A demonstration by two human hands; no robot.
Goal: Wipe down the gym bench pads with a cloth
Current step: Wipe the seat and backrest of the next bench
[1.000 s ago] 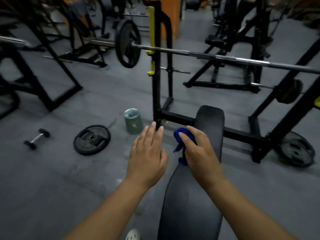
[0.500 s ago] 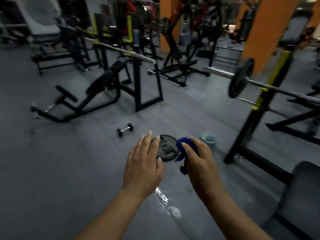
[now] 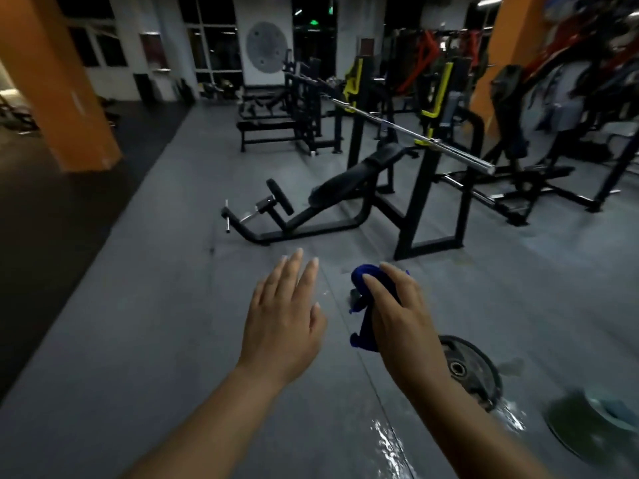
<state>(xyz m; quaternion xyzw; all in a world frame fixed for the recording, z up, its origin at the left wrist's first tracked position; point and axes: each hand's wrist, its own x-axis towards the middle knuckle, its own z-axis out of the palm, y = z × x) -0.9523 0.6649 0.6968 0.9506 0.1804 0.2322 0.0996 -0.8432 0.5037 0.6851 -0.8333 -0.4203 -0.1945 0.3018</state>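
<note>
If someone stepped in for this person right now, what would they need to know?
Left hand: open, empty, over the floor.
Right hand: grips the bunched blue cloth.
Nearest bench pad stands ahead under a racked barbell; the cloth touches no pad.
Done: cannot tell which pads are wiped.
Left: probably walk to that bench and wipe it. Mind the weight plate and wet patch on the floor.

I read the cloth [image 3: 364, 328] as soft blue fabric. Bench pad [image 3: 345, 183] looks smooth black vinyl, and the barbell [image 3: 460, 154] is bright polished metal. Floor [image 3: 138, 305] is matt grey, glossy where wet.
</note>
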